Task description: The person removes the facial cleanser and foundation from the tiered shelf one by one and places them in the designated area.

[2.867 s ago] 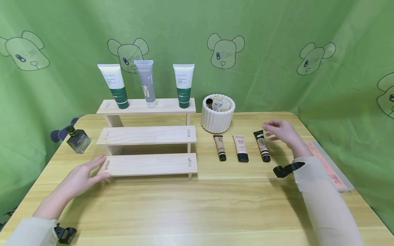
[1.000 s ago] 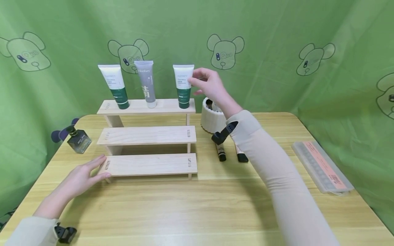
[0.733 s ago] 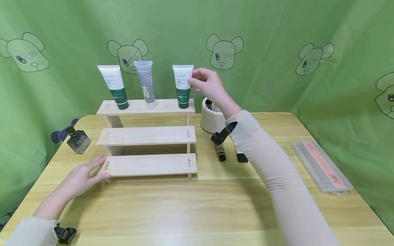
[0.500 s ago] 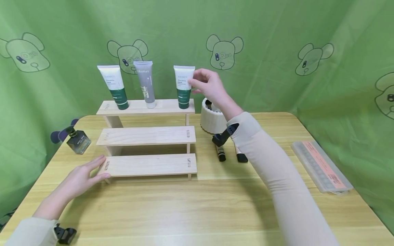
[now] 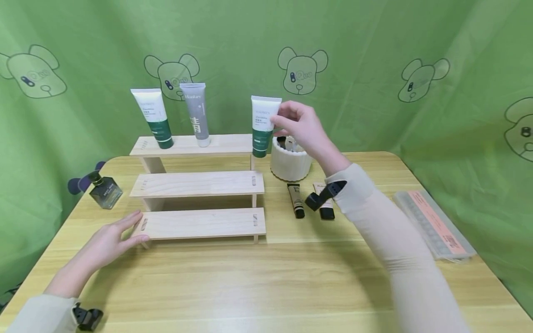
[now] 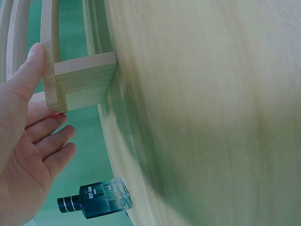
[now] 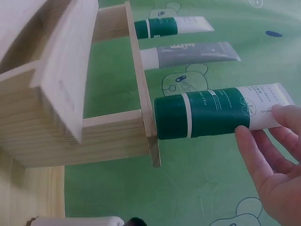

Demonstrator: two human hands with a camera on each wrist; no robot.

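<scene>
My right hand (image 5: 301, 124) pinches a white and green squeeze tube (image 5: 261, 138) by its upper side, cap down, at the right end of the wooden rack's top tier. In the right wrist view, thumb and fingers lie on either side of the tube's white part, and its green cap overlaps the tier's end. My left hand (image 5: 104, 243) grips the left end of the three-tier wooden rack's (image 5: 200, 224) lowest board; the left wrist view has the board between thumb and index finger. Another white and green tube (image 5: 155, 118) and a grey tube (image 5: 197, 115) stand on the top tier.
A ribbed white brush holder (image 5: 290, 163) stands right of the rack. In front lie two small tubes, one beige and black (image 5: 296, 200), one pink (image 5: 327, 210); my right sleeve covers things behind it. A dark perfume bottle (image 5: 106, 191) is at left, a flat clear case (image 5: 437, 224) at right.
My right hand went from beside a black-ended tube at right to the right-hand white and green tube, gripped it, and has just shifted it right and slightly lower. My left hand stays put.
</scene>
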